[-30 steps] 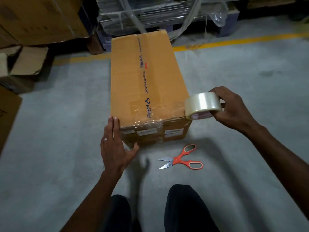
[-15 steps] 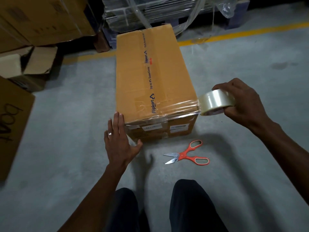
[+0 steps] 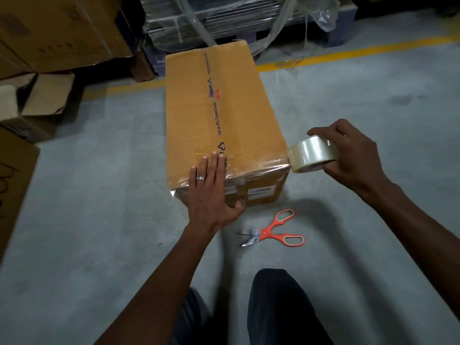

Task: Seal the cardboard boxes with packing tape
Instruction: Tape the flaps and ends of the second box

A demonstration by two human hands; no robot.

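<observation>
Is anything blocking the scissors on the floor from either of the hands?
Nothing visible does. The scissors lie on bare floor just in front of the box, below the left hand and the right hand holding the tape roll.

There is one view only, from a camera on the person's head. It looks forward and steeply down at the grey floor [image 3: 99, 207], with a wide angle that bends the edges. It is close: both forearms come in from the bottom edge. Just beyond the fingers [image 3: 214, 160] of the left hand [image 3: 209, 195] is the cardboard box [image 3: 219, 108], and far beyond them the wrapped pallet [image 3: 224, 18] at the top.
</observation>
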